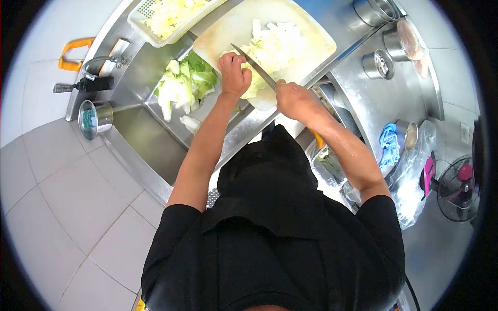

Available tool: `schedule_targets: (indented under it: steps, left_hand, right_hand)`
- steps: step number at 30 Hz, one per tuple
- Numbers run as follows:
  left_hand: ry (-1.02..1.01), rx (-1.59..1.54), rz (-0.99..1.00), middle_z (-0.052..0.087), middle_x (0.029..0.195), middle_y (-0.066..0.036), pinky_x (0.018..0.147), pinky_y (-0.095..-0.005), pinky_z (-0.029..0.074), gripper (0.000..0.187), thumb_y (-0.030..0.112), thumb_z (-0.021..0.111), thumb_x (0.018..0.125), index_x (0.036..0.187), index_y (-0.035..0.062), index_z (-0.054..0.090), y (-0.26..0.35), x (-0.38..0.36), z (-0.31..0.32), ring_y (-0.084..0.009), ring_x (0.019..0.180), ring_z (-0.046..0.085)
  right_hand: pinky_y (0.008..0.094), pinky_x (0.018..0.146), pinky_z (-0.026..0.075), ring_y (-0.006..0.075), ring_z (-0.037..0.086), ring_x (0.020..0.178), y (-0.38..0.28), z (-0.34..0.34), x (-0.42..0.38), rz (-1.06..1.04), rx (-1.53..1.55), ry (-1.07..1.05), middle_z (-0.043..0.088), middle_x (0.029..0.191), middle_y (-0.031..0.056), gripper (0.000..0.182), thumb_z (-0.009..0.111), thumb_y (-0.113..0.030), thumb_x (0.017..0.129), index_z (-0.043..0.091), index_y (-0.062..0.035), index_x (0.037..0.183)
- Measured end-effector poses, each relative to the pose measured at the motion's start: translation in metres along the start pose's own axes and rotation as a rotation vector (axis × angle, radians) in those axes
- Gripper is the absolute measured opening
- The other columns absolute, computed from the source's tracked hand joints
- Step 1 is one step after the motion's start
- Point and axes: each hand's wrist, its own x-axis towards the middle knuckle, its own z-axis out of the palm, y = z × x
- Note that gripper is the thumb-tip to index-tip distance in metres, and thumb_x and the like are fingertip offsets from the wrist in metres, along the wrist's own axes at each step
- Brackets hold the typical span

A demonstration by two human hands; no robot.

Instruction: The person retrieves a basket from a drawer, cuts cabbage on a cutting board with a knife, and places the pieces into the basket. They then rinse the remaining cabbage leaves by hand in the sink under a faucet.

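Observation:
My right hand (296, 102) is wrapped round the handle of a kitchen knife (259, 71), whose blade slants up and left over the cutting board (215, 39). Beside the blade, my left hand (234, 75) is closed, its fingers curled on pale napa cabbage at the board's near left edge; the part beneath the hand is hidden. Chopped napa cabbage (280, 49) is spread over the right half of the board. Left of my left hand, larger green and white cabbage leaves (181, 83) lie in the steel sink.
A white basket (136, 20) of cut cabbage stands at the upper left. The steel sink basin (140, 129) lies left, with a faucet (96, 62) and a steel pot (98, 119) by its edge. Right, a counter (358, 88) carries steel containers, a blue cloth (389, 145) and plastic bags.

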Motion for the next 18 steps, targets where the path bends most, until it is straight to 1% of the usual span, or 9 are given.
schedule_targets:
  steps: [3,5,6,8,9,10,13,15,18]
  left_hand:
    - [-0.04,-0.04,-0.016,0.044,0.094,-0.014,0.085,-0.045,0.033,0.029,0.008,0.053,0.063,0.092,0.0074,0.053,-0.005,-0.001,0.002,-0.0327,0.093,0.043]
    - [-0.051,-0.052,-0.022,0.044,0.093,-0.014,0.085,-0.045,0.033,0.028,0.008,0.053,0.063,0.09,0.0073,0.054,-0.005,-0.006,0.0,-0.0328,0.091,0.043]
    - [-0.065,-0.069,-0.046,0.045,0.095,-0.015,0.086,-0.0451,0.033,0.03,0.008,0.053,0.062,0.092,0.0066,0.053,-0.003,-0.008,-0.002,-0.0332,0.093,0.043]
    - [-0.062,-0.074,-0.064,0.046,0.096,-0.015,0.087,-0.0452,0.033,0.032,0.009,0.054,0.062,0.094,0.0059,0.053,-0.003,-0.005,-0.009,-0.0337,0.095,0.043]
    - [0.01,-0.21,-0.074,0.046,0.099,-0.016,0.089,-0.0451,0.033,0.034,0.009,0.054,0.062,0.096,0.005,0.053,0.003,-0.005,-0.018,-0.0341,0.097,0.044]
    - [0.099,-0.347,-0.059,0.047,0.101,-0.018,0.091,-0.0451,0.033,0.037,0.009,0.054,0.061,0.097,0.0041,0.052,0.003,0.008,-0.021,-0.0346,0.099,0.044]
    - [0.147,-0.277,-0.108,0.047,0.106,-0.019,0.093,-0.0443,0.034,0.041,0.009,0.055,0.06,0.1,0.0028,0.051,-0.014,-0.001,-0.048,-0.0352,0.102,0.045]
    - [0.154,-0.284,-0.09,0.047,0.103,-0.019,0.09,-0.0432,0.037,0.041,0.008,0.056,0.059,0.099,0.0029,0.052,-0.016,-0.004,-0.054,-0.035,0.1,0.045]
    - [0.063,-0.249,-0.035,0.048,0.099,-0.017,0.085,-0.042,0.041,0.035,0.008,0.057,0.058,0.093,0.0034,0.054,-0.015,-0.002,-0.049,-0.0341,0.095,0.047]
  right_hand:
    - [0.0491,0.072,0.051,0.0431,0.063,0.081,0.007,0.042,0.023,-0.053,0.04,0.028,0.063,0.082,0.0275,0.021,0.044,-0.007,0.081,0.053,0.0045,0.097]
    - [0.0484,0.071,0.051,0.0428,0.063,0.081,0.007,0.083,0.035,0.016,0.089,0.194,0.063,0.081,0.0268,0.021,0.046,-0.006,0.08,0.052,0.0044,0.097]
    - [0.0493,0.068,0.051,0.0427,0.063,0.079,0.007,0.086,0.037,0.042,0.066,0.195,0.063,0.079,0.0273,0.02,0.047,-0.005,0.078,0.051,0.005,0.096]
    - [0.0498,0.067,0.051,0.0431,0.063,0.077,0.012,0.078,0.042,-0.012,0.043,0.195,0.063,0.079,0.0277,0.019,0.047,-0.004,0.078,0.051,0.0051,0.094]
    - [0.0503,0.067,0.051,0.0434,0.063,0.076,0.009,0.069,0.035,-0.05,0.027,0.187,0.062,0.079,0.0282,0.017,0.047,-0.004,0.078,0.05,0.0052,0.092]
    - [0.0501,0.067,0.051,0.044,0.063,0.075,0.008,0.053,0.035,-0.014,0.021,0.118,0.062,0.078,0.0288,0.015,0.047,-0.005,0.079,0.05,0.0051,0.09]
    - [0.0498,0.069,0.051,0.0445,0.063,0.077,-0.008,0.019,0.011,0.053,0.04,0.165,0.062,0.078,0.0288,0.016,0.046,-0.005,0.08,0.051,0.0054,0.092]
    - [0.0504,0.071,0.05,0.0448,0.063,0.077,-0.015,0.012,-0.002,0.015,0.026,0.159,0.062,0.077,0.0289,0.018,0.044,-0.006,0.082,0.051,0.0061,0.094]
    - [0.0505,0.072,0.05,0.045,0.063,0.077,-0.027,0.01,-0.01,-0.005,0.018,0.11,0.062,0.078,0.0289,0.018,0.043,-0.007,0.082,0.052,0.0058,0.092]
